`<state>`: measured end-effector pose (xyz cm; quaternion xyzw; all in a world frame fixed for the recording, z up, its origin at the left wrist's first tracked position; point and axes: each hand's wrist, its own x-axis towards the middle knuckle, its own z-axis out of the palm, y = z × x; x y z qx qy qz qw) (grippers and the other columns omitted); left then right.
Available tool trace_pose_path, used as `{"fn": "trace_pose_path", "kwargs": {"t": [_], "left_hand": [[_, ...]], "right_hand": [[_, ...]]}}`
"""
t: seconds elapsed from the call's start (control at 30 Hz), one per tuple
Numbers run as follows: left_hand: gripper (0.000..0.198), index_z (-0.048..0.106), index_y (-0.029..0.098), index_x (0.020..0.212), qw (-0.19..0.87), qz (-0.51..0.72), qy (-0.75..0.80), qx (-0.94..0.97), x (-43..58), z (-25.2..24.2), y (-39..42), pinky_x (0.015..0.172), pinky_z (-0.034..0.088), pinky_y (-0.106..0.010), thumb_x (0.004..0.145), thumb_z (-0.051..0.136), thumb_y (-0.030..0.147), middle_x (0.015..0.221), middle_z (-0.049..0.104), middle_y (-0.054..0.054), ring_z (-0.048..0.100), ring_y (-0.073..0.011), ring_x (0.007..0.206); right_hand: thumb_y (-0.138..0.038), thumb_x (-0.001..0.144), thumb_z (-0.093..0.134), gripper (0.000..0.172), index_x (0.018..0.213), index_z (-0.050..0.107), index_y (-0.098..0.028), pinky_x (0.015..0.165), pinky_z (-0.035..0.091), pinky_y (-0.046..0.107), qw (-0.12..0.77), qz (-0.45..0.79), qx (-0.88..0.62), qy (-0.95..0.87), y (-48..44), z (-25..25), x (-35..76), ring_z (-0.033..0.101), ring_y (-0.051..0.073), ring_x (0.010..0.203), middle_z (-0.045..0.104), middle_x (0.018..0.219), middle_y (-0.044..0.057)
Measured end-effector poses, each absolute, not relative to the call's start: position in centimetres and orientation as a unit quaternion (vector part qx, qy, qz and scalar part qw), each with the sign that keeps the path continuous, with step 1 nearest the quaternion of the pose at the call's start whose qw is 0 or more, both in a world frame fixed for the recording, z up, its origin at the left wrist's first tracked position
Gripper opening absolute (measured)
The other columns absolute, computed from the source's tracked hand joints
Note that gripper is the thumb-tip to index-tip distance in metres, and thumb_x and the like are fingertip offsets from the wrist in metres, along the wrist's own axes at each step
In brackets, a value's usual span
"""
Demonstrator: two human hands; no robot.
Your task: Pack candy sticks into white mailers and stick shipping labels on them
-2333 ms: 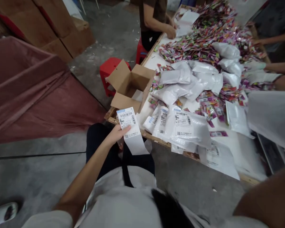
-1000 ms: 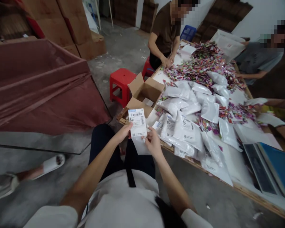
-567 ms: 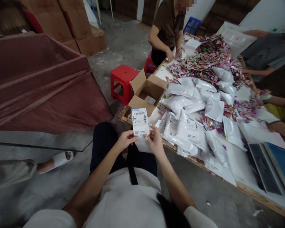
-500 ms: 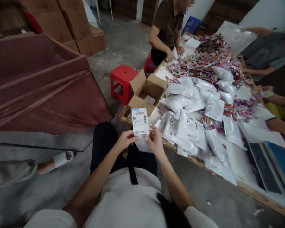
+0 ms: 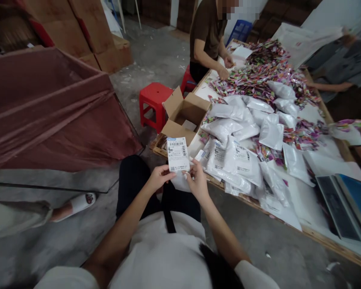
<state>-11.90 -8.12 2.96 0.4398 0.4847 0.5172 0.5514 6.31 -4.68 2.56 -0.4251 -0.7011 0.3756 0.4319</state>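
Observation:
Between my two hands, above my lap, is a white shipping label (image 5: 178,154) printed with barcodes and text. My left hand (image 5: 161,177) pinches its lower left corner between thumb and fingers. At the lower right, my right hand (image 5: 196,180) has thumb and fingers closed on the label's edge and the pale backing sheet (image 5: 180,183) hanging below it. Just right of my right hand, white mailer bags (image 5: 242,160) with similar labels lie at the table's edge. Beyond my hands stands an open cardboard box (image 5: 186,112) with a piece of white paper inside.
More plain white bags (image 5: 270,134) and a large heap of small colourful packets (image 5: 258,72) cover the table (image 5: 333,245). Co-workers sit along its far and right sides. A red stool (image 5: 155,102) stands left of the box. A maroon cloth-sided bin (image 5: 57,116) fills the left.
My hands and the label stay almost in place. The co-worker at the far side has moved their hands over the packets; at the right, a gloved hand with packets has come into view.

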Motion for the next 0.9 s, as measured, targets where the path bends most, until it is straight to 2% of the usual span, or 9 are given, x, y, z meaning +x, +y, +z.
{"fn": "trace_pose_path", "kwargs": {"t": [0.3, 0.53, 0.9], "left_hand": [[0.036, 0.075, 0.013, 0.093, 0.545, 0.504, 0.502, 0.443, -12.1, 3.0, -8.4, 0.046, 0.038, -0.022, 0.069, 0.079, 0.039, 0.061, 0.062, 0.002, 0.049, -0.0106, 0.051], [0.041, 0.076, 0.011, 0.099, 0.543, 0.505, 0.506, 0.441, -12.1, 2.7, -8.4, 0.047, 0.042, -0.023, 0.069, 0.080, 0.039, 0.069, 0.068, -0.002, 0.052, -0.0116, 0.053], [0.038, 0.076, 0.011, 0.094, 0.543, 0.506, 0.502, 0.445, -12.2, 3.0, -8.5, 0.046, 0.039, -0.022, 0.068, 0.080, 0.038, 0.061, 0.063, 0.001, 0.047, -0.0096, 0.049]], "right_hand": [[-0.030, 0.090, 0.059, 0.036, 0.124, 0.052, -0.021, 0.067, 0.050, 0.032, 0.415, 0.324, -0.431, -0.733, -5.3, 3.7, 6.5, 0.056, 0.018, 0.069, 0.062, 0.081, 0.002], [-0.029, 0.090, 0.059, 0.034, 0.123, 0.055, -0.021, 0.068, 0.051, 0.031, 0.418, 0.322, -0.423, -0.737, -5.4, 4.0, 6.6, 0.057, 0.017, 0.070, 0.064, 0.084, 0.002], [-0.028, 0.090, 0.058, 0.033, 0.122, 0.057, -0.021, 0.070, 0.051, 0.031, 0.413, 0.318, -0.423, -0.741, -5.5, 3.8, 6.6, 0.057, 0.017, 0.070, 0.065, 0.086, 0.002]]}}
